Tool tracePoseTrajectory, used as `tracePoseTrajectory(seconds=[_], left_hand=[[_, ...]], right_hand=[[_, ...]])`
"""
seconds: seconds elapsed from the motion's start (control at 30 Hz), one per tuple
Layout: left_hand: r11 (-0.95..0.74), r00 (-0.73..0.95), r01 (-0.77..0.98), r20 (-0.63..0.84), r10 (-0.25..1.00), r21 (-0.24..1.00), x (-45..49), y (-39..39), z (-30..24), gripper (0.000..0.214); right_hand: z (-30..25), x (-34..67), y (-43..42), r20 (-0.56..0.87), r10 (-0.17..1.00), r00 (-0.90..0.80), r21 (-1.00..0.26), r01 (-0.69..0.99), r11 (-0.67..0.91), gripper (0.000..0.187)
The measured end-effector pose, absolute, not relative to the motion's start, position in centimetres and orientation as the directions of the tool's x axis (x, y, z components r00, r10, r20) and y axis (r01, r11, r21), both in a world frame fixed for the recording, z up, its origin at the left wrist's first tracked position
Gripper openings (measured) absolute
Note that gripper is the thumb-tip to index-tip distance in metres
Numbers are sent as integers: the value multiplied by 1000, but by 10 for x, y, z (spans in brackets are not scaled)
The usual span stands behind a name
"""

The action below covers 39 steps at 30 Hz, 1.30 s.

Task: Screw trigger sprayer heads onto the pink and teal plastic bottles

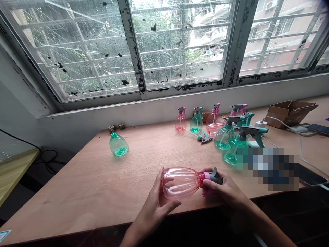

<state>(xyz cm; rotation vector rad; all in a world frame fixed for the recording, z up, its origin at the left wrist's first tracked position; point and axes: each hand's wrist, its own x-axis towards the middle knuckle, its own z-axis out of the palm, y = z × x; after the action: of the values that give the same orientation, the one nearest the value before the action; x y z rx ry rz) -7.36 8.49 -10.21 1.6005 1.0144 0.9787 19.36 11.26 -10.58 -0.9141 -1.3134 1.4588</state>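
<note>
A clear pink spray bottle (180,183) lies on its side between my two hands, just over the front part of the table. My left hand (156,202) cups its base, with the thumb below and the fingers behind. At the other end, my right hand (226,188) grips the grey and pink spray head (212,176), fingers closed around the neck. The head sits on the bottle's neck; part of the trigger is hidden by my right hand. Beyond my hands, a loose spray head (205,138) with green trim lies on the table with its tube pointing left.
A green bottle without a head (119,145) stands at the left. Several pink and green spray bottles (232,154) stand at the right. Behind them are an open cardboard box (290,112), a white cable and a phone (320,129). The wooden table (77,192) borders a windowed wall.
</note>
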Motion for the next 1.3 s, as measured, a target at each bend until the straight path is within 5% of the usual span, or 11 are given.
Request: tracePoseTrajectory(seconds=[0.63, 0.83, 1.1, 1.3], left_hand=[[-243, 327, 167, 179, 928, 955, -73, 84, -103, 93], [-171, 348, 72, 136, 928, 983, -72, 83, -100, 107], [-269, 358, 122, 211, 910, 955, -69, 84, -101, 95], [-228, 343, 147, 166, 924, 963, -71, 80, -100, 113]], right_hand=[[-108, 195, 114, 58, 953, -296, -992, -128, 20, 39], [-109, 195, 114, 60, 954, -292, -989, -144, 18, 41], [-106, 193, 114, 48, 955, -292, -989, -150, 4, 42], [-107, 194, 113, 49, 955, -293, -991, -133, 10, 41]])
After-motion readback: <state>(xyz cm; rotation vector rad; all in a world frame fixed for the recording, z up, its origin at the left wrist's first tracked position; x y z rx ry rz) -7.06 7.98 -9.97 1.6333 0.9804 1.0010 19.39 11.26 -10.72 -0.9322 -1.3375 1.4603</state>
